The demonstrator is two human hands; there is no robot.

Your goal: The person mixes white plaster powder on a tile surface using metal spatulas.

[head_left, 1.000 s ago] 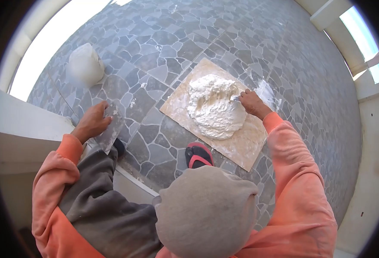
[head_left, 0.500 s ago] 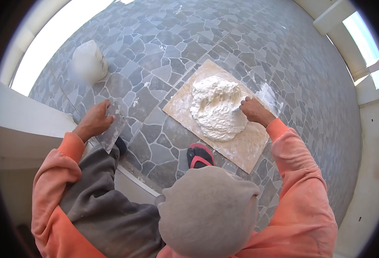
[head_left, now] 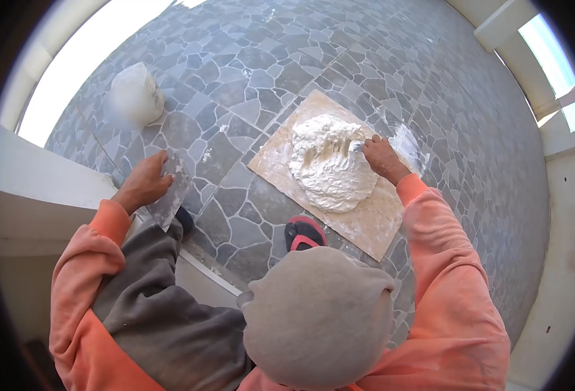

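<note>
A mound of thick white paste (head_left: 330, 176) sits on a square tan board (head_left: 375, 234) laid on the floor. Over the mound's right edge is my right hand (head_left: 383, 159), its fingers closed on a small scraper (head_left: 356, 146) with a bright metal blade that touches the paste. My left hand (head_left: 145, 182) is off to the left, above my knee. It grips a flat, grey, paste-smeared plastering blade (head_left: 178, 186); part of the blade is hidden behind the fingers.
A whitish, partly blurred container or bag (head_left: 137, 98) stands on the stone-patterned floor (head_left: 255, 68) at upper left. White residue (head_left: 405, 143) lies just right of the board. My sandalled foot (head_left: 304, 233) is near the board's lower left edge. A pale ledge (head_left: 53, 173) runs along the left.
My right hand has shifted slightly up and left over the paste, and the scraper's metal blade now shows. My left hand and its blade have barely moved.
</note>
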